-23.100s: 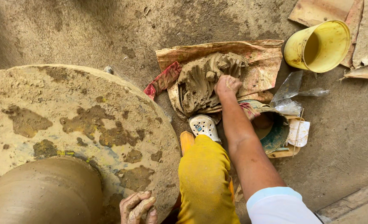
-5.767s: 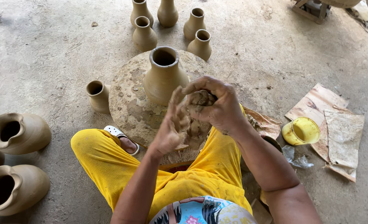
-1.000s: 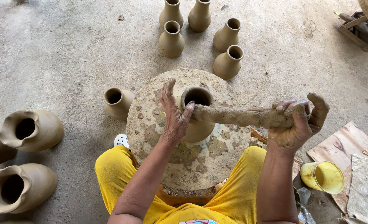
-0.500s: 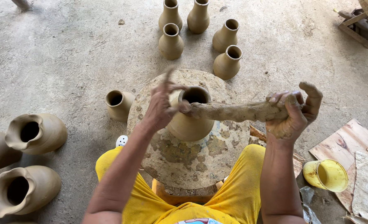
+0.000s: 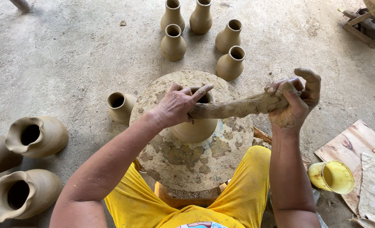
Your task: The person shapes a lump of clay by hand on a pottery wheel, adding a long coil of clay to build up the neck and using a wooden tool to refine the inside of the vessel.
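Observation:
A long roll of wet clay (image 5: 238,108) stretches between my two hands above a round stone wheel (image 5: 183,158). My left hand (image 5: 177,105) presses the roll's left end onto the rim of an unfired clay pot (image 5: 196,128) standing on the wheel. My right hand (image 5: 295,101) grips the roll's right end, held up in the air beyond the wheel's right edge. The pot's mouth is mostly hidden under my left hand.
Several small clay vases (image 5: 173,42) stand on the concrete floor behind the wheel, and one small pot (image 5: 120,105) sits at its left. Large jars (image 5: 37,136) lie at far left. A yellow bucket (image 5: 332,176) and cardboard sheets (image 5: 356,145) are at right.
Since a second ago my left hand has settled lower onto the pot's rim with the end of the clay roll. My right hand still holds the other end up.

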